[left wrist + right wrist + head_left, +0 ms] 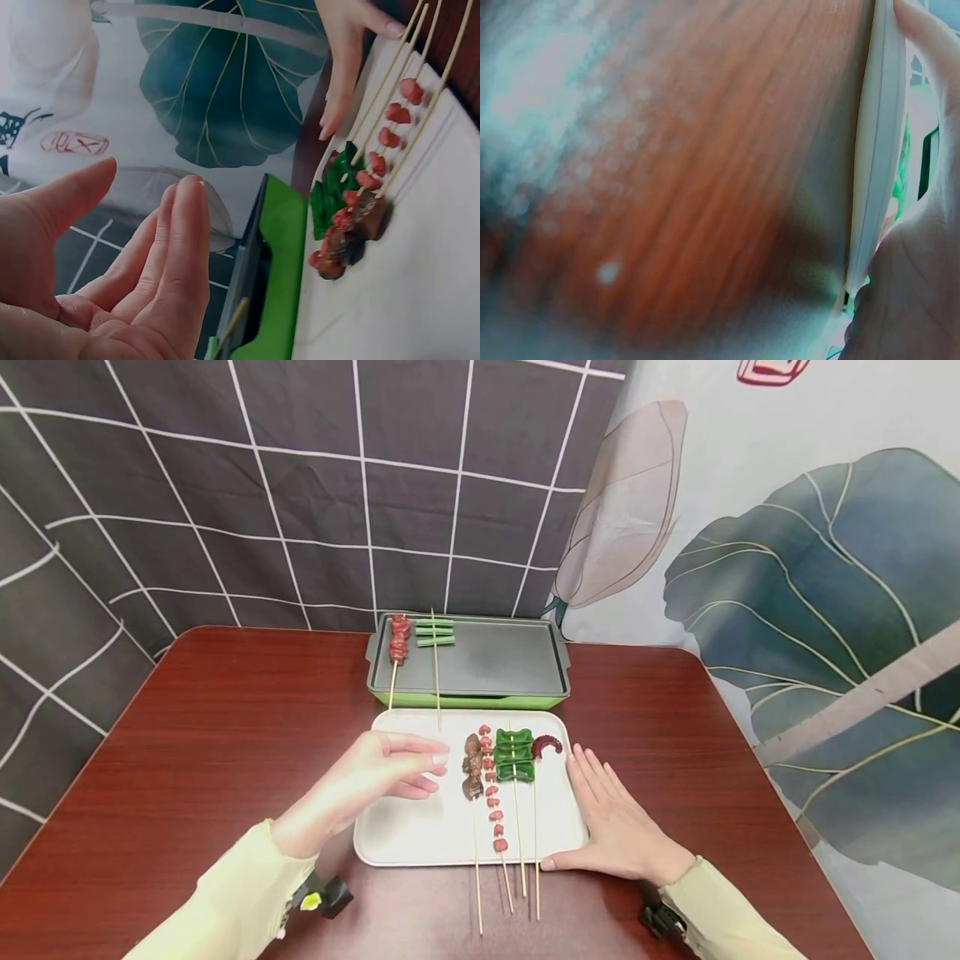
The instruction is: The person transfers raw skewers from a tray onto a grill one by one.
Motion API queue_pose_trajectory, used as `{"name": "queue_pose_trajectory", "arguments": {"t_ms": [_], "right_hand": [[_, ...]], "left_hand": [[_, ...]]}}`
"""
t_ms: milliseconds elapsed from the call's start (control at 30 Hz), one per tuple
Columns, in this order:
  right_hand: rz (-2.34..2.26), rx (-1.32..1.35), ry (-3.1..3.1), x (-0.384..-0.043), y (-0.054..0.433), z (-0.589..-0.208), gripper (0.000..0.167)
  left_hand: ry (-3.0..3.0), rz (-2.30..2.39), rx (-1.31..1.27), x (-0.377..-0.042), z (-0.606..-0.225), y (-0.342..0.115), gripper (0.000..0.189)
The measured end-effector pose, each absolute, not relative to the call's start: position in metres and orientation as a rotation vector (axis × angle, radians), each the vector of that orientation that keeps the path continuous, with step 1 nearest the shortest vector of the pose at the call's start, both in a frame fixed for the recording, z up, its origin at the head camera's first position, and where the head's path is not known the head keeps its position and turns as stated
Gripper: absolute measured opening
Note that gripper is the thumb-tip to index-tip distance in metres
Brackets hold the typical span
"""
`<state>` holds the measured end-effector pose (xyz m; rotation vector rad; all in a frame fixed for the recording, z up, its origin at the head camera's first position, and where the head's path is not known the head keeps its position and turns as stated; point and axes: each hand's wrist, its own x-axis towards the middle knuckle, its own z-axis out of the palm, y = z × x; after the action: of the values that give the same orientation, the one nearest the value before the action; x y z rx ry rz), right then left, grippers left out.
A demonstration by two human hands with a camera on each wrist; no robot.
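Note:
My left hand [386, 768] hovers over the left part of a white tray [405, 839], its fingers extended and thumb apart, holding nothing. On the tray's right side rest my right hand's straight fingers, with the thumb at the near right corner; this right hand [618, 827] steadies no skewer. Between the hands lie several skewers: one with brown chunks [472, 768], one of small red pieces [492, 802], one with folded green pepper [514, 756], and one bearing a dark red curled tentacle [547, 745]. Their sticks overhang the tray's near edge.
Behind the tray stands a grey-topped, green-sided grill [502, 660]. On its left part lie a red meat skewer [399, 639] and a skewer of green stalks [435, 633], sticks pointing toward me. All stands on a reddish-brown table [240, 718] before hanging cloths.

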<state>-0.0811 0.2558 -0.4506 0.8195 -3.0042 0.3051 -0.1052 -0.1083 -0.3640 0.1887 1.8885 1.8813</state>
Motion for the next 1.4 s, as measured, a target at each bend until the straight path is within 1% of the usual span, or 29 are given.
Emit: {"name": "queue_pose_trajectory", "arguments": {"t_ms": [233,433,767,1067,1400], "right_hand": [[0.307,0.826,-3.014,-0.083,0.255,-0.448,0.138],[0.302,0.825,-3.022,-0.083,0.254,-0.446,0.137],[0.319,0.812,-3.015,-0.082,0.254,-0.449,0.14],[0.29,0.795,-3.081,-0.083,0.255,-0.448,0.142],[0.295,0.804,-3.074,-0.083,0.255,-0.448,0.142]], "left_hand": [[1.844,1.916,0.19,-0.094,-0.376,-0.111,0.047],[1.817,1.918,0.166,-0.085,-0.387,-0.105,0.048],[1.744,1.92,0.152,-0.072,-0.406,-0.091,0.053],[1.675,1.914,0.113,-0.063,-0.427,-0.079,0.05],[1.607,1.884,0.091,-0.064,-0.434,-0.074,0.051]]}}
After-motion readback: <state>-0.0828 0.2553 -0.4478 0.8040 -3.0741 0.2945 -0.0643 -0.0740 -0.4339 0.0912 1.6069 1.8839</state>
